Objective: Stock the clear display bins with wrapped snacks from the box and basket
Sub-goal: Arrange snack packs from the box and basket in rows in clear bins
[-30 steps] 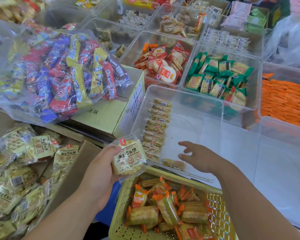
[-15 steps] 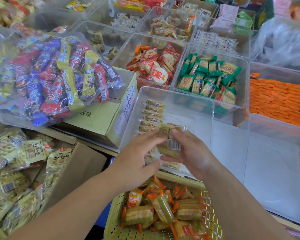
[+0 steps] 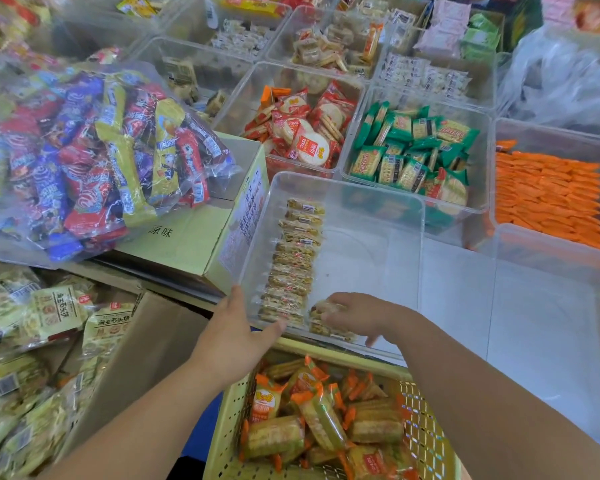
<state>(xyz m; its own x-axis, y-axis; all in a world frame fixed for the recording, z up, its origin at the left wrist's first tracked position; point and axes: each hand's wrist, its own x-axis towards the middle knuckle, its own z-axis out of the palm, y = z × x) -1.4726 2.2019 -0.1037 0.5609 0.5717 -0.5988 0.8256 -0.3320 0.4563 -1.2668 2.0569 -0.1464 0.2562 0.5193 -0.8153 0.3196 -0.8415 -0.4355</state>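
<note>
Now right hand [image 3: 352, 315] has carried the packet [image 3: 328, 318] into the bin [image 3: 361, 202], fingers clamped on it beside the row [image 3: 293, 261]; left hand [image 3: 232, 336] empty, spread on the bin's corner. Second row starting.

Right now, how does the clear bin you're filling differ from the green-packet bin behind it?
The near bin holds one neat row of yellowish packets standing on edge along its left side, its floor mostly bare; the green-packet bin is piled loosely, packets at mixed angles. The right hand reaches into the near bin and the left hand is at its corner; nothing touches the green one. Both are clear plastic.
</note>
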